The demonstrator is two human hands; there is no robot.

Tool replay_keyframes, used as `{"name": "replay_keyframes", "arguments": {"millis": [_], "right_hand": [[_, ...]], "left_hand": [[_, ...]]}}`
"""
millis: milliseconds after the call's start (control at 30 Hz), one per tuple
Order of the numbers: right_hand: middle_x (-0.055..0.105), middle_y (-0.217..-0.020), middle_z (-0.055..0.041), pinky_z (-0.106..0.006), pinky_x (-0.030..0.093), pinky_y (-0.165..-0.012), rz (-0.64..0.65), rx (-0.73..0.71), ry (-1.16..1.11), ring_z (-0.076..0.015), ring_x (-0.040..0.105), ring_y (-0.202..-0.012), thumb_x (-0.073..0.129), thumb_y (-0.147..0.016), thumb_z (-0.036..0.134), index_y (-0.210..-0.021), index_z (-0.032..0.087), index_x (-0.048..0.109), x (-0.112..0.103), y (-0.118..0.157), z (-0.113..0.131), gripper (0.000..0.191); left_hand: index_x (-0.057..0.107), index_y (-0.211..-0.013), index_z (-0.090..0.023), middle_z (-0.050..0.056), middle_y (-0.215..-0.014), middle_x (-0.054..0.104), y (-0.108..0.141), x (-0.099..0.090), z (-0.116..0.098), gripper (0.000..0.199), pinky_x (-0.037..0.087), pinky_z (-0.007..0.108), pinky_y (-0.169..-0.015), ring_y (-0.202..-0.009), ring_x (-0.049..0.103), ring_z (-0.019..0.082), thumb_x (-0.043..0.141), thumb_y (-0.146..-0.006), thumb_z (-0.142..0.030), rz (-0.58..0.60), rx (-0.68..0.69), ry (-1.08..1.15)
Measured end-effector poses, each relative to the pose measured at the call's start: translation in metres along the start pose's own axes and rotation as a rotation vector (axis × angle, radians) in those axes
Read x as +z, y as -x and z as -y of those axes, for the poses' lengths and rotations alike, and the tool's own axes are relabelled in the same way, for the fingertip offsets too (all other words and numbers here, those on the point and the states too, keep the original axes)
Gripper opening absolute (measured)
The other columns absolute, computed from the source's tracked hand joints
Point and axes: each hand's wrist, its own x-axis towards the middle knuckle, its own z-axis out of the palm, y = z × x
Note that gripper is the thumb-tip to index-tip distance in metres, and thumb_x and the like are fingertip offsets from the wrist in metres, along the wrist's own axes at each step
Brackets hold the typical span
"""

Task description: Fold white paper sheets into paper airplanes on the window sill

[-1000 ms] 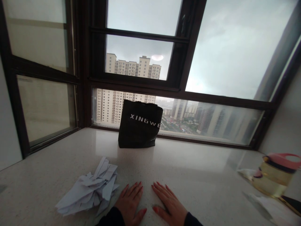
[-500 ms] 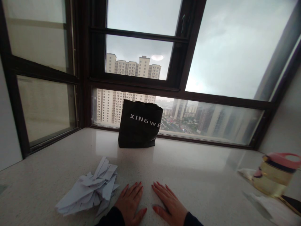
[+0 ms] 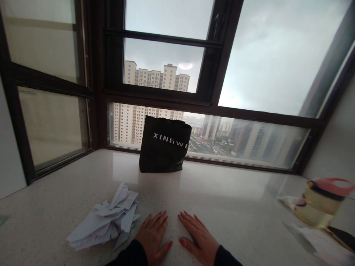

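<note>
A: How do the two hands sit?

B: Palms down on the counter [image 3: 238, 221], side by side and apart. The left hand [image 3: 152, 238] and the right hand [image 3: 200, 238] both have their fingers stretched out straight and lying close together, thumbs spread inward toward each other. Neither has hold of anything.

A: And the paper?

B: The pile of crumpled, folded white paper [image 3: 108, 221] lies just beside the left hand's fingers, on their outer side. A narrow strip of counter shows between the fingertips and the nearest paper corner.

A: What's ahead of the fingers?

B: A black bag [image 3: 163, 151] with white lettering stands upright, well beyond the fingertips of both hands. Behind it is the window [image 3: 280, 48], with tall buildings [image 3: 124, 123] outside.

A: Anything past the right hand's fingers?

B: Well out to their right there's a yellowish bottle [image 3: 317, 207] with a pink lid [image 3: 332, 186]. On the near side of it lies something white [image 3: 318, 240], too blurred to name, and a dark flat object [image 3: 342, 236] beside that.

A: Sleeves?

B: Dark ones, at both wrists.
</note>
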Motion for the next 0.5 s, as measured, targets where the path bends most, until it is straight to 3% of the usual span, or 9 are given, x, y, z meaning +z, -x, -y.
{"name": "replay_keyframes", "arguments": {"millis": [200, 500], "right_hand": [[0.029, -0.130, -0.0055, -0.043, 0.016, -0.097, -0.009, -0.005, -0.004, -0.0213, 0.023, -0.119, 0.035, -0.079, 0.048, -0.126, 0.021, 0.025, 0.0003, 0.0001, -0.0017, 0.056], [0.029, -0.130, -0.0066, -0.043, 0.017, -0.097, -0.007, 0.000, 0.014, -0.0208, 0.022, -0.119, 0.033, -0.080, 0.048, -0.126, 0.019, 0.026, -0.0018, 0.0012, 0.0023, 0.055]], "left_hand": [[0.031, -0.123, -0.017, 0.004, -0.129, 0.031, -0.0006, 0.0008, 0.0003, 0.058, 0.020, 0.040, -0.095, -0.118, 0.024, 0.020, 0.020, -0.079, -0.052, 0.002, 0.007, -0.007], [0.036, -0.120, -0.019, 0.003, -0.130, 0.031, 0.0009, -0.0033, -0.0015, 0.055, 0.019, 0.040, -0.096, -0.117, 0.025, 0.020, 0.022, -0.078, -0.052, 0.017, -0.006, 0.020]]}}
